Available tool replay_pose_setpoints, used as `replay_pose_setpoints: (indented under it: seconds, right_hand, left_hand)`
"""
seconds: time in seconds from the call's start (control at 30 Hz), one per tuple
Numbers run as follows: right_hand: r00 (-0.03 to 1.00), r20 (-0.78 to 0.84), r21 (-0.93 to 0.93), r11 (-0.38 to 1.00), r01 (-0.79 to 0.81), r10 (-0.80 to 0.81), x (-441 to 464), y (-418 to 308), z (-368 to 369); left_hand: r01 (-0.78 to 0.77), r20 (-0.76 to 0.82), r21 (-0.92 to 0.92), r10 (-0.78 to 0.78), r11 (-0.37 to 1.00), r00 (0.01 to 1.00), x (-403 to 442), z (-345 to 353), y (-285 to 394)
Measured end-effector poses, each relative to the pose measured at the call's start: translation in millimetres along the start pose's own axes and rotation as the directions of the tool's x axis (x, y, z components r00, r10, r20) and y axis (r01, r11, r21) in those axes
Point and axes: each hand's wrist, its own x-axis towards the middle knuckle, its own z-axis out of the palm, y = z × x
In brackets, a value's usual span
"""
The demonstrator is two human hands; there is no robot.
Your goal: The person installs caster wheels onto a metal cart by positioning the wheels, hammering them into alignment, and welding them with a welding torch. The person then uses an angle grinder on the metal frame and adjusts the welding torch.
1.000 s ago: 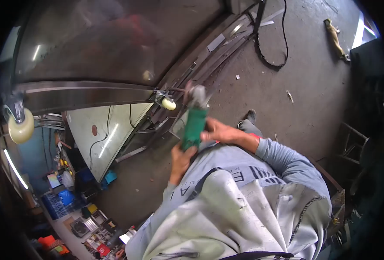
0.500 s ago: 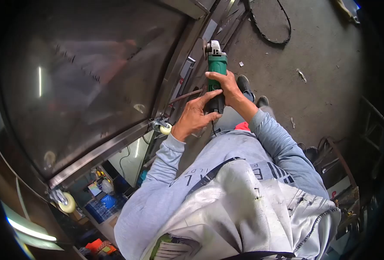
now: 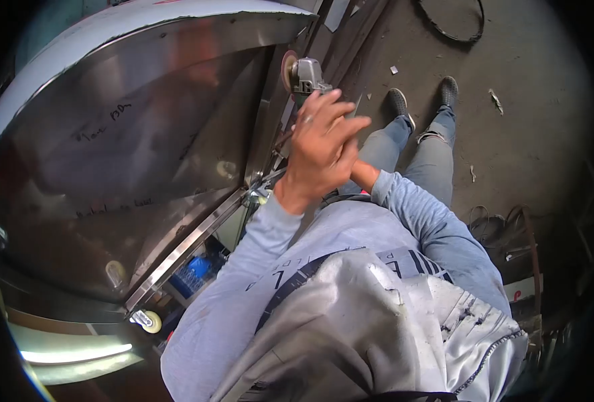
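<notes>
An angle grinder (image 3: 308,72) shows its grey metal head at the edge of the steel cabinet, its body mostly covered by my hands. The reddish-brown disc (image 3: 288,71) points left, close to the steel frame. My left hand (image 3: 320,151) is over the grinder's body with its fingers stretched out and apart, slightly blurred. Behind it, my right hand (image 3: 364,175) is largely hidden, only the wrist side showing; it holds the grinder body.
A big steel cabinet (image 3: 156,147) with handwriting on its panel and caster wheels (image 3: 148,321) fills the left. A black cable loop (image 3: 468,39) lies on the concrete floor (image 3: 518,147). Metal bars (image 3: 531,261) stand at right.
The grinder has moved left toward the cabinet. My left hand has come off the grinder's rear end, risen over its body and spread its fingers. My view has shifted, showing more of the legs.
</notes>
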Motion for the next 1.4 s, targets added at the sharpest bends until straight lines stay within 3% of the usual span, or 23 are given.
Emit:
replay_pose_setpoints:
  seconds: [0.4,0.47,0.57,0.63,0.67,0.83,0.97,1.1,1.2,1.4]
  right_hand:
    - [0.991,0.072,0.115,0.988,0.101,-0.110,16.5,11.0,10.4]
    - [0.992,0.056,0.099,0.990,0.105,-0.110,16.7,11.1,11.8]
    - [0.988,0.028,-0.214,0.964,0.156,-0.154,15.5,40.6,3.0]
    - [0.993,0.061,-0.287,0.951,0.113,-0.100,19.2,66.2,-5.8]
    - [0.994,0.068,-0.086,0.992,0.089,-0.083,18.5,67.3,-2.6]
    - [0.990,0.006,-0.100,0.985,0.139,-0.139,16.1,58.2,6.0]
    - [0.986,-0.021,-0.196,0.968,0.157,-0.164,27.0,70.3,-4.4]
    - [0.974,-0.068,-0.335,0.924,0.181,-0.216,44.1,78.7,-23.0]
    - [0.982,-0.026,-0.334,0.927,0.170,-0.189,52.6,77.5,-34.3]
    - [0.989,-0.010,-0.264,0.954,0.140,-0.148,36.7,78.8,-24.3]
  left_hand:
    - [0.037,0.071,0.084,-0.043,0.996,0.997,51.4,42.3,-53.4]
    - [0.037,0.067,0.095,-0.043,0.995,0.997,49.8,44.3,-55.6]
    - [0.015,0.065,0.093,-0.021,0.996,0.998,47.4,49.2,-63.2]
    - [-0.017,0.057,0.066,0.013,0.998,0.998,46.0,50.3,-71.9]
    - [-0.003,0.062,0.064,-0.001,0.998,0.998,45.4,48.8,-71.2]
    - [0.031,0.076,0.097,-0.038,0.995,0.996,40.8,40.5,-60.7]
    - [-0.047,0.016,0.053,0.046,0.997,0.999,47.4,56.9,-76.9]
    - [-0.032,0.017,0.052,0.032,0.998,0.999,65.5,67.9,-76.8]
    - [-0.060,-0.008,0.032,0.060,0.998,0.998,72.9,78.0,-85.7]
    - [0.039,0.033,0.057,-0.041,0.998,0.999,62.6,63.9,-67.9]
